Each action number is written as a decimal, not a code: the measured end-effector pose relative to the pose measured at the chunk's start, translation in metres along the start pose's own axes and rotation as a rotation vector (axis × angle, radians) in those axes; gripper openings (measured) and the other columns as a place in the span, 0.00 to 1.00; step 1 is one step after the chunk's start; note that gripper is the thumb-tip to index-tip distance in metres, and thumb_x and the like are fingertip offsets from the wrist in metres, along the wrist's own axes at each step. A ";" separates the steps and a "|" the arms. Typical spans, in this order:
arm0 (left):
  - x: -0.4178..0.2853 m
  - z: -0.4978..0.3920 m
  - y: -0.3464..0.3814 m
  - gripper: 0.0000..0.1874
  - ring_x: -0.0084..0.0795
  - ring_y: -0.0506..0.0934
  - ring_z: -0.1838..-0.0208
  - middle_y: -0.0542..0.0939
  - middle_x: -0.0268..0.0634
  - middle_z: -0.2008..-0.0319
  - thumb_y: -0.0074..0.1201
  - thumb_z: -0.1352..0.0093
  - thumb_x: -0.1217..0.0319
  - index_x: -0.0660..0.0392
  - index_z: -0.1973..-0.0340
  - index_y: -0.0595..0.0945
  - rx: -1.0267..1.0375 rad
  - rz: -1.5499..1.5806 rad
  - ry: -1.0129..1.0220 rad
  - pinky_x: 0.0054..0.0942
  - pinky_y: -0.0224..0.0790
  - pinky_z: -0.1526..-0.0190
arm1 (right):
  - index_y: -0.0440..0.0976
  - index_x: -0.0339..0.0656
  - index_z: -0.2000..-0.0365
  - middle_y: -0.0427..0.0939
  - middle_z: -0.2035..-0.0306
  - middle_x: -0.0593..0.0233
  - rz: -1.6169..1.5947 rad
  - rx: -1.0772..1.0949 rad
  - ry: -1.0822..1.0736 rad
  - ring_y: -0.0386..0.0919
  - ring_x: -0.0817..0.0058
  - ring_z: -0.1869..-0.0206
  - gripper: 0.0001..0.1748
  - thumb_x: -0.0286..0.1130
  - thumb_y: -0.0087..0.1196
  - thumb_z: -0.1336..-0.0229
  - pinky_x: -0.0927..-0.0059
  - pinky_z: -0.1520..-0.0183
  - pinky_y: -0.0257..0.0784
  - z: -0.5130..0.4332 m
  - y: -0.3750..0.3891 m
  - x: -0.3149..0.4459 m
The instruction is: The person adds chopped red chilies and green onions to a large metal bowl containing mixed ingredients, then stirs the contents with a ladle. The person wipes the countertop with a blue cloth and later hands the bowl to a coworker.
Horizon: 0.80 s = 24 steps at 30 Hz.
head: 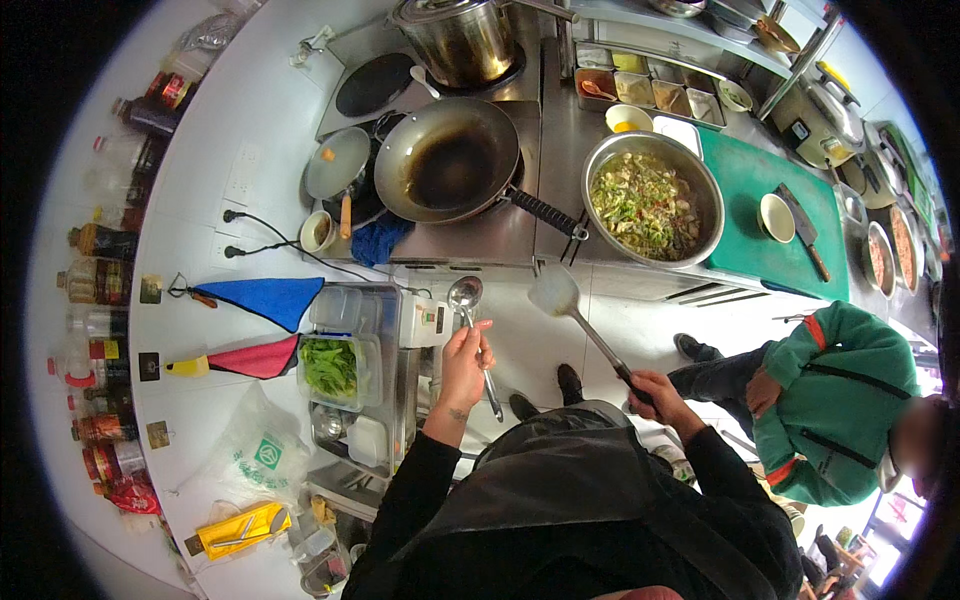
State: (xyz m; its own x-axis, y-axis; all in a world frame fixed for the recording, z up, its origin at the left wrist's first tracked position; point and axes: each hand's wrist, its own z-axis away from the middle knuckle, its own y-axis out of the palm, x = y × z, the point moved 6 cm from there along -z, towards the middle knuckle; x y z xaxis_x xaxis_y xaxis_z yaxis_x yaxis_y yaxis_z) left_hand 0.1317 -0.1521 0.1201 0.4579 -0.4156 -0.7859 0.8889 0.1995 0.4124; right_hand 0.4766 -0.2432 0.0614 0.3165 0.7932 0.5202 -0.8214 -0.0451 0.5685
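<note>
My left hand (467, 358) grips the handle of a steel ladle (466, 293), its bowl pointing away from me. My right hand (660, 397) is closed on the dark handle of a metal wok spatula (556, 291). Both tools are held over the floor, in front of the counter edge. Beyond them a wok (450, 161) with a dark, oily inside rests on the stove, its black-wrapped handle towards the right. To its right stands a large steel bowl (716, 225) of chopped greens and other pieces in liquid.
A green cutting board (750, 172) carries a cleaver (796, 214) and a small bowl (776, 218). A small pan (337, 161) and a stockpot (457, 45) stand on the stove. Greens in a tub (330, 367) are at left. A person in a green jacket (840, 405) stands at right.
</note>
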 end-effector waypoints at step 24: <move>-0.023 -0.254 0.258 0.10 0.55 0.78 0.54 0.79 0.56 0.60 0.52 0.35 0.77 0.67 0.59 0.75 0.085 -1.161 0.398 0.46 0.70 0.53 | 0.75 0.28 0.58 0.81 0.59 0.53 0.152 -0.160 -0.653 0.80 0.67 0.59 0.16 0.31 0.46 0.36 0.66 0.54 0.74 -0.272 0.101 0.115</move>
State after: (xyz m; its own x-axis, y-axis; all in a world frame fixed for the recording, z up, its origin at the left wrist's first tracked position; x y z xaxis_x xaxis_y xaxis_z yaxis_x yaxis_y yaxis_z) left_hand 0.3542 0.1339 0.1275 -0.6176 -0.0057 -0.7865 0.7752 -0.1730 -0.6075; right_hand 0.3013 0.0085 0.0054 0.3722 0.2547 0.8925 -0.9233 0.0033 0.3841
